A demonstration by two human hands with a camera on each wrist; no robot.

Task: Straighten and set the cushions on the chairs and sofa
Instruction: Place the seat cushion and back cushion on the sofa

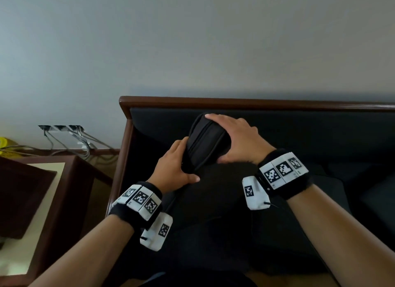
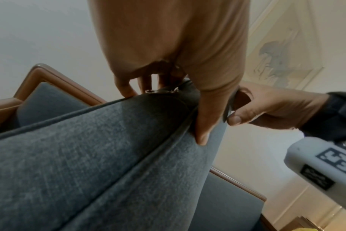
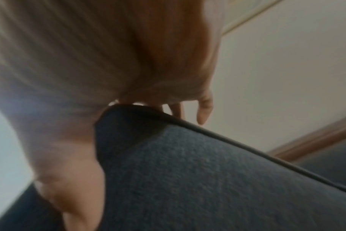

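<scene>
A dark grey cushion point(image 1: 206, 143) with piped seams stands on end above the sofa seat point(image 1: 288, 233), its upper end held between both hands. My left hand point(image 1: 176, 166) grips its left side, thumb on the near face and fingers behind. My right hand point(image 1: 235, 137) wraps over the top right, thumb underneath. The left wrist view shows the cushion point(image 2: 89, 156) up close, the left hand's thumb point(image 2: 202, 125) pressed along a seam and the right hand point(image 2: 267, 109) pinching the far side. In the right wrist view the right hand point(image 3: 89, 70) covers the corner of the cushion point(image 3: 188, 171).
The sofa has a brown wooden frame point(image 1: 235, 101) and a dark back pad point(image 1: 310, 132), set against a pale wall. A wooden side table point(image 1: 70, 179) stands left of it. Wall sockets with cables point(image 1: 64, 129) sit low behind the table. A framed picture point(image 2: 282, 54) hangs above.
</scene>
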